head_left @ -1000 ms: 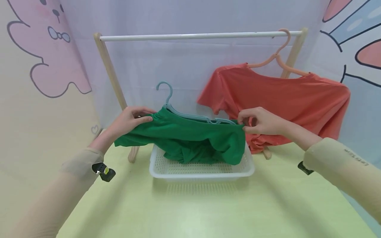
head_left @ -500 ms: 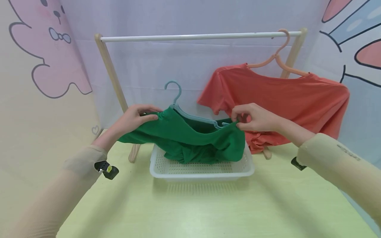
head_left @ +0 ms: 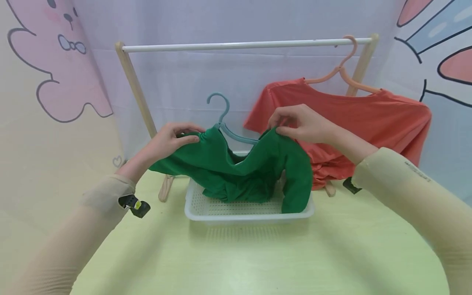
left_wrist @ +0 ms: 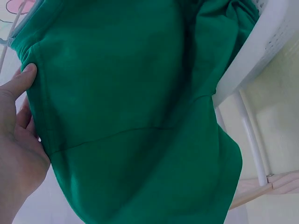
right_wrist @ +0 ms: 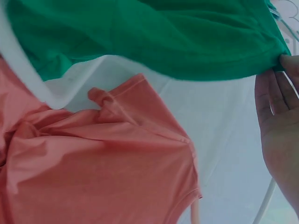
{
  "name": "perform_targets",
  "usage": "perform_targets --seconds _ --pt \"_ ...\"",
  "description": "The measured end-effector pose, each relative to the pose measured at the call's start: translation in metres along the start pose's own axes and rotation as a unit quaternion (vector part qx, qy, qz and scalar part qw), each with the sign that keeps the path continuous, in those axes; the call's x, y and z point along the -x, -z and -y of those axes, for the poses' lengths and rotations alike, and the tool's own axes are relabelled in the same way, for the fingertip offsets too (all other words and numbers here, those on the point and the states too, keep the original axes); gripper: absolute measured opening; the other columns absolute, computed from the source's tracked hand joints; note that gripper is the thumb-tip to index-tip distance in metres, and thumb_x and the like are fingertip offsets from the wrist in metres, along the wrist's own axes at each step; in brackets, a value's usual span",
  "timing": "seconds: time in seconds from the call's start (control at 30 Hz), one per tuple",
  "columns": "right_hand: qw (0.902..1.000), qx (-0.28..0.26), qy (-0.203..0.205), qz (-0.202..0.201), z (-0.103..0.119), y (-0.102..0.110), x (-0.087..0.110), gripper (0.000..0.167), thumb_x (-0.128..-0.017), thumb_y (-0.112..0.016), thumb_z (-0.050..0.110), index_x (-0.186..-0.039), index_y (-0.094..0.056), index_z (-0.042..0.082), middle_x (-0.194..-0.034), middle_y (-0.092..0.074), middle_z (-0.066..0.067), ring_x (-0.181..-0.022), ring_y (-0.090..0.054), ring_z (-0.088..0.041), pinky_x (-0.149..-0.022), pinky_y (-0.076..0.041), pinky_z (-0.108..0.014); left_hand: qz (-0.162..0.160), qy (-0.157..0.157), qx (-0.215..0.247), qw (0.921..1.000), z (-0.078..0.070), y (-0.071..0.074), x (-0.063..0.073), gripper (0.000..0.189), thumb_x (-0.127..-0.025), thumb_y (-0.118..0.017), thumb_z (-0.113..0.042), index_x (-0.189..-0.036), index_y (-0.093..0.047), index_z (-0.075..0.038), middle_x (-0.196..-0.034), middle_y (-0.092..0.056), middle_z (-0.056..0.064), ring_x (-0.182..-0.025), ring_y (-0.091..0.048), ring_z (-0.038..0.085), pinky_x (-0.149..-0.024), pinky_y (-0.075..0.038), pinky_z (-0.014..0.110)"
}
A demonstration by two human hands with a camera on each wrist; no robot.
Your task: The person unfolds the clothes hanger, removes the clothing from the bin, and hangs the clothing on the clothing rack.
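Observation:
A green T-shirt (head_left: 239,174) hangs between both hands, its lower part bunched in a white basket (head_left: 236,217). My left hand (head_left: 171,141) pinches its left shoulder, thumb in front and fingers behind, as the left wrist view also shows. At the other side of the neckline, my right hand (head_left: 304,125) pinches the fabric between thumb and fingers, holding it higher than the left. A blue-grey hanger (head_left: 236,137) sits inside the collar, its hook pointing up out of the neck. The shirt hides most of the hanger's arms. The right sleeve droops over the basket's front rim.
Behind stands a rack with a white rail (head_left: 236,46) and wooden posts (head_left: 134,86). A coral T-shirt (head_left: 343,119) hangs from it at the right on an orange hanger (head_left: 341,67). The basket rests on a pale yellow table (head_left: 236,258).
My right hand has moved up and left, lifting its side of the neckline over the hanger's right arm. The hook has shifted right and slightly up. My left hand rose a little.

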State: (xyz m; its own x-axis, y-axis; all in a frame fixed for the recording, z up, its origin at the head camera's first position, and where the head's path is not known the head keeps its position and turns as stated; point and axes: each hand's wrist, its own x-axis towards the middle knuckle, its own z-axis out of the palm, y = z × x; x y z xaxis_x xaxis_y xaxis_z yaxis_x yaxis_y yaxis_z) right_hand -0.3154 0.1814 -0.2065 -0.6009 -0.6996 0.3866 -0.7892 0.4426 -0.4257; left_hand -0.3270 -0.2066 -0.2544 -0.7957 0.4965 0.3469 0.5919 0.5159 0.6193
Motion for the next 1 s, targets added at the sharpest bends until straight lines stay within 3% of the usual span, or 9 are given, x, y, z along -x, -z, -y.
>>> perform_targets --seconds 0.13,0.27,0.4,0.57,0.77,1.0 --pt "0.9993 0.001 0.022 -0.031 0.005 0.002 -0.013 0.015 -0.094 -0.062 0.003 -0.108 -0.067 0.006 -0.103 -0.071 -0.005 -0.094 -0.065 -0.01 -0.087 -0.052 -0.013 -0.002 0.0 0.0 1.0 -0.004 0.0 -0.001 0.029 -0.098 -0.062 -0.022 -0.126 -0.068 -0.017 -0.131 -0.066 0.005 -0.107 -0.063 0.003 -0.088 -0.052 0.023" --pt "0.998 -0.004 0.036 -0.052 0.007 -0.007 -0.018 0.016 -0.094 -0.063 0.003 -0.109 -0.067 0.006 -0.103 -0.071 -0.006 -0.093 -0.065 -0.011 -0.087 -0.051 -0.012 -0.01 -0.01 0.0 0.9999 -0.008 -0.002 -0.001 0.029 -0.099 -0.06 -0.02 -0.127 -0.066 -0.014 -0.131 -0.065 0.009 -0.117 -0.061 0.019 -0.098 -0.051 0.035" --pt "0.9988 0.011 0.015 -0.045 0.006 -0.023 -0.017 0.019 -0.093 -0.067 0.007 -0.112 -0.067 0.009 -0.106 -0.072 -0.004 -0.094 -0.067 -0.012 -0.088 -0.054 -0.017 -0.027 -0.038 0.005 0.9989 -0.007 -0.006 -0.001 0.029 -0.1 -0.058 -0.015 -0.127 -0.063 -0.009 -0.128 -0.065 0.015 -0.119 -0.06 0.029 -0.102 -0.048 0.046" --pt "0.999 0.014 -0.02 -0.037 0.004 -0.035 -0.014 0.02 -0.095 -0.065 0.011 -0.115 -0.067 0.009 -0.108 -0.073 -0.003 -0.097 -0.07 -0.013 -0.092 -0.057 -0.03 -0.032 -0.043 0.007 0.9985 -0.004 -0.01 0.0 0.029 -0.101 -0.056 -0.015 -0.128 -0.061 -0.009 -0.128 -0.065 0.015 -0.117 -0.06 0.028 -0.1 -0.048 0.046" --pt "0.9974 0.038 -0.039 -0.048 0.002 -0.032 -0.004 0.022 -0.095 -0.066 0.017 -0.116 -0.067 0.011 -0.106 -0.073 0.0 -0.092 -0.068 -0.011 -0.083 -0.057 -0.03 -0.043 -0.029 0.016 0.9985 -0.003 -0.009 0.002 0.03 -0.101 -0.056 -0.019 -0.13 -0.06 -0.012 -0.126 -0.066 0.013 -0.116 -0.059 0.027 -0.101 -0.047 0.045" --pt "0.9963 0.048 -0.048 -0.054 -0.001 -0.032 0.008 0.026 -0.093 -0.07 0.017 -0.117 -0.066 0.012 -0.107 -0.072 -0.001 -0.096 -0.065 -0.013 -0.085 -0.053 -0.033 -0.062 -0.029 0.013 0.9976 -0.001 -0.01 0.002 0.028 -0.1 -0.057 -0.017 -0.128 -0.062 -0.012 -0.126 -0.066 0.013 -0.115 -0.061 0.023 -0.1 -0.048 0.043"
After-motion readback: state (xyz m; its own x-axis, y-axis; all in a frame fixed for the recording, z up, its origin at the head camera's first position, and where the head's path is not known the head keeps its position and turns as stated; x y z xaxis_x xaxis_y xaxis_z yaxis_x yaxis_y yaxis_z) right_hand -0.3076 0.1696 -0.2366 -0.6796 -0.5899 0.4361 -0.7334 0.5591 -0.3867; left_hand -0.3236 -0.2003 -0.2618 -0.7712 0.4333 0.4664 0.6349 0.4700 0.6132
